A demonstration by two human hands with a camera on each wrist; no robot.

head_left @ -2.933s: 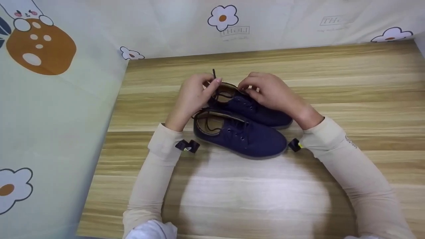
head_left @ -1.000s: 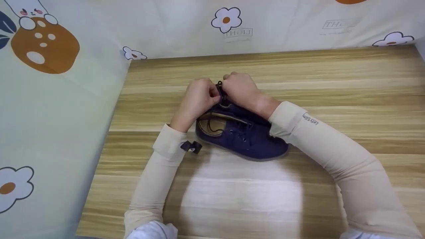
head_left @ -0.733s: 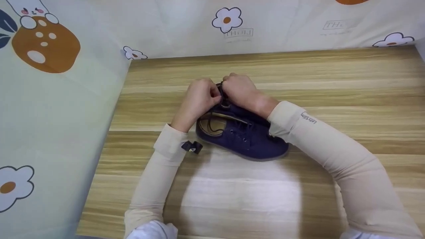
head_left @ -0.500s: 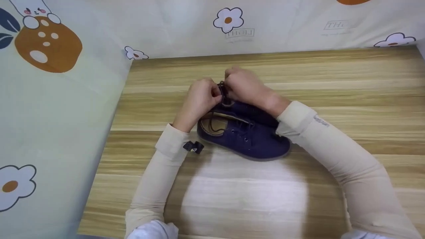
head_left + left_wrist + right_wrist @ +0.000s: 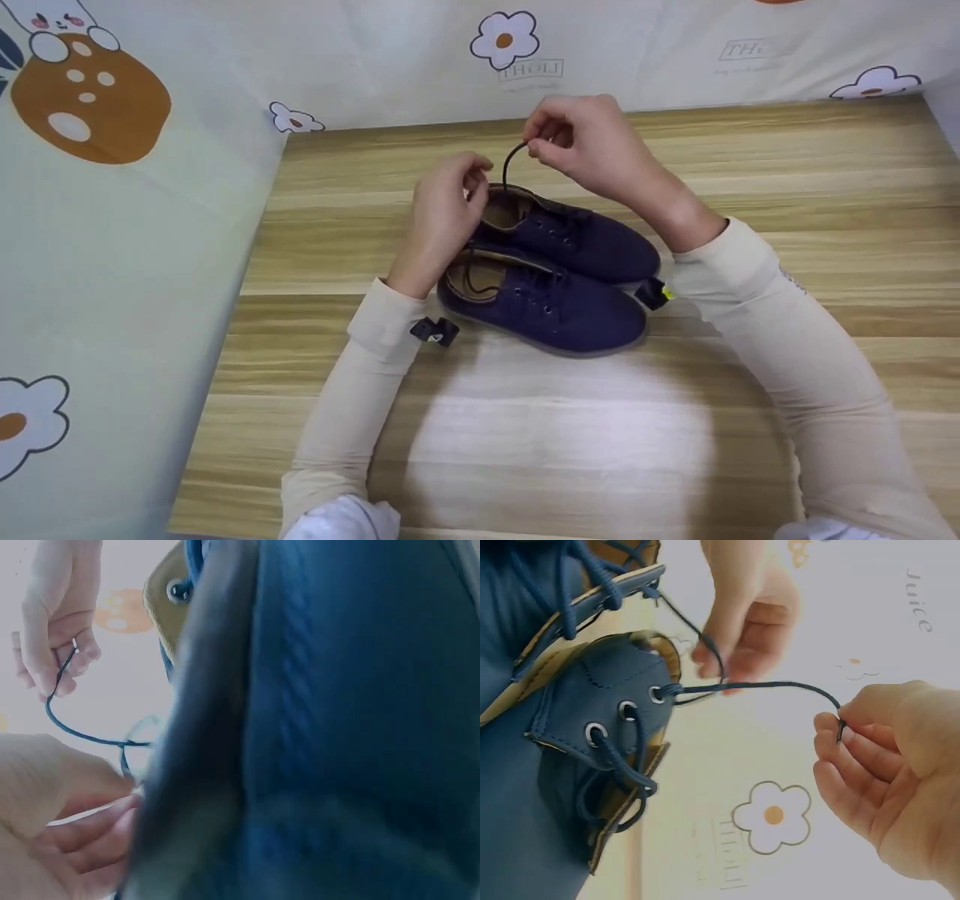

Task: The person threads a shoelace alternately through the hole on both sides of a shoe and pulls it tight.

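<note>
Two navy lace-up shoes lie side by side, toes to the right: the far shoe (image 5: 611,244) and the near shoe (image 5: 589,322). My right hand (image 5: 600,146) is raised beyond the far shoe, pinching the end of a dark shoelace (image 5: 507,163) between thumb and fingers. That lace (image 5: 780,684) runs taut-ish from the top eyelets in the right wrist view. By the far shoe's opening, my left hand (image 5: 442,214) has curled fingers. In the left wrist view, its thumb and finger appear to pinch a bit of lace (image 5: 86,736) near a loop; the shoe partly hides the tips.
A wood-grain table (image 5: 570,450) carries both shoes. Pale patterned cloth walls (image 5: 405,60) rise along its back and left edges. Another lace end lies inside the near shoe. Small black wrist devices (image 5: 435,331) sit at both cuffs.
From close beside the left hand, my right hand has lifted up and away to the right, drawing the shoelace out. Both shoes show again. The left hand has shifted slightly up.
</note>
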